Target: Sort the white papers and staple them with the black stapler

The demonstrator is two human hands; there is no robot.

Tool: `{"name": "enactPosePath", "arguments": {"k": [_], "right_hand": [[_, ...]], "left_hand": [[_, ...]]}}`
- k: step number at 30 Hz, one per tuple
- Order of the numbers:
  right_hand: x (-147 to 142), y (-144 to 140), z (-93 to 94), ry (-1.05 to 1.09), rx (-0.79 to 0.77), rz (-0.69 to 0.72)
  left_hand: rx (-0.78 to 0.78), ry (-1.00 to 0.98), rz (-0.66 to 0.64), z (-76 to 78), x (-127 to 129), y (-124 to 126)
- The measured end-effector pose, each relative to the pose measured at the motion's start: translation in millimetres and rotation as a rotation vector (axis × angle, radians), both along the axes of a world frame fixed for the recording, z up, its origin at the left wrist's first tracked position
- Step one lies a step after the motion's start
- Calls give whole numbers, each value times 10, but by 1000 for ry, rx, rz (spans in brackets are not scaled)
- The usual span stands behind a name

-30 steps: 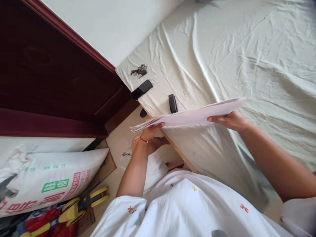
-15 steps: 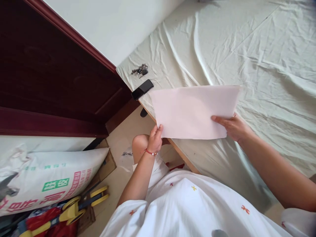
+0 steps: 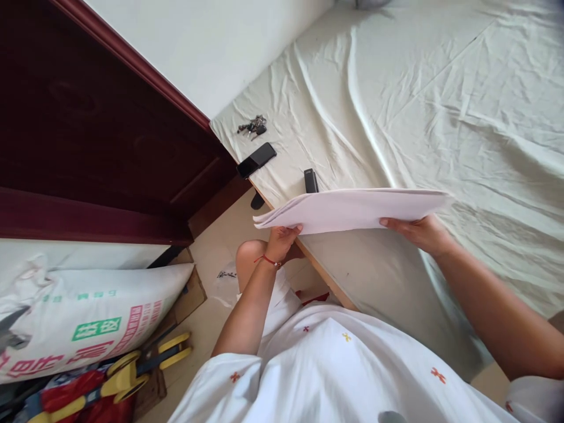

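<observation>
- Left hand (image 3: 284, 242): gripping the paper's left end, thumb on the near face; most fingers are hidden.
- Right hand (image 3: 423, 232): pinching the same paper toward its right end, thumb in front.
- Paper (image 3: 348, 212): raised and tilted between the 2 hands; at least 2 layers part at its left end. A loosened grip could let the layers slide out of line; a harder squeeze might crease them.
- Black case (image 3: 311, 181): behind the paper, partly hidden on the cloth (image 3: 440, 135); a low sweep could knock it.
- Phone (image 3: 257, 160): at the cloth's edge; a bump might tip it off.
- Keys (image 3: 254, 126): beyond the phone.
</observation>
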State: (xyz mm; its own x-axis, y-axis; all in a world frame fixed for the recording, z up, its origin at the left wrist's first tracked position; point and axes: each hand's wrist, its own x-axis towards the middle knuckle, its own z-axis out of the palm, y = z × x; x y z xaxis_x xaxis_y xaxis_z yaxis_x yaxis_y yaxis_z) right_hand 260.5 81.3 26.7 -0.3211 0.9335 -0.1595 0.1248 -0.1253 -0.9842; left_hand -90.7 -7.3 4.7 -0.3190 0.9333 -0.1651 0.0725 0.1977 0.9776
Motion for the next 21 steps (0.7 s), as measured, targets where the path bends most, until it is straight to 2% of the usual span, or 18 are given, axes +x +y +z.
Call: {"name": "enactPosePath", "arguments": {"k": [3,6,8,12,15,18,21], "right_hand": [[-10,22,-17,-10,7,-4],[-23,17,-26,-8,-21,-29],[-41,1,-24,1,-73,-50],[-85,-97,-17,73,-200,-141],[-67,-219,-19,99,-295,-171],[56,-279,10,132,-377,-142],[267,-177,111,152,-339,-138]], "left_hand": [[94,23,-22,2,49,40],[74,52,-48,33,62,34],[67,63,-52,38,66,23],[150,38,-17,-22,118,-13],[80,70,-25,-35,168,-62],[39,137,-51,106,180,-105],[-24,72,-174,407,163,-105]]}}
